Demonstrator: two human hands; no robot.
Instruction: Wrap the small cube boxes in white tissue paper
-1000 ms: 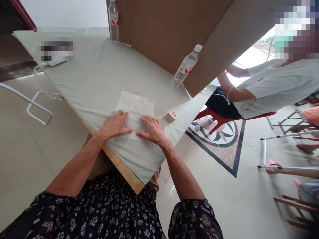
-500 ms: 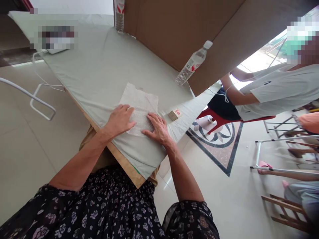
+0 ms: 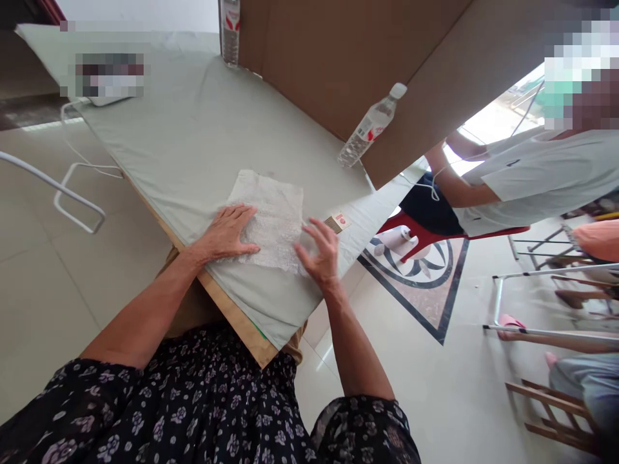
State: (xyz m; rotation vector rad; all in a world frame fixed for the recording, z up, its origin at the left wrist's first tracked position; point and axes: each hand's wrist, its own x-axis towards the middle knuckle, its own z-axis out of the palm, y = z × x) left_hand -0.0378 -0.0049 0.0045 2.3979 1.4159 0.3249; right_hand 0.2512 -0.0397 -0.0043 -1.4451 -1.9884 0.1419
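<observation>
- Pressing with the left hand [image 3: 226,237], spread and grasping nothing, on the left side of the bubble-wrap sheet [image 3: 276,209], seemingly to steady it.
- Hovering or lightly touching, cannot tell which, with the right hand [image 3: 323,254] at the right edge, fingers loosely curved, unclenched.
- Laid flat on the cloth-covered table [image 3: 159,135], near its close corner, likely for easy reach.
- Just beyond the right fingers, beside a small box [image 3: 337,223], perhaps put aside for room.
- Farther out, screened by a cardboard panel [image 3: 338,64], with near bottle [image 3: 370,132] and far bottle [image 3: 231,35] against it, perhaps for support.

on table [image 3: 164,135], near corner: sheet [image 3: 275,212] | on sheet's left side: left hand [image 3: 227,233] | at its right edge: right hand [image 3: 320,254] | just right of that hand: small box [image 3: 341,220] | behind box: bottle [image 3: 370,132], before cardboard panel [image 3: 338,58] | at panel's left end: second bottle [image 3: 231,32] | right, beyond table: seated person [image 3: 536,177]
</observation>
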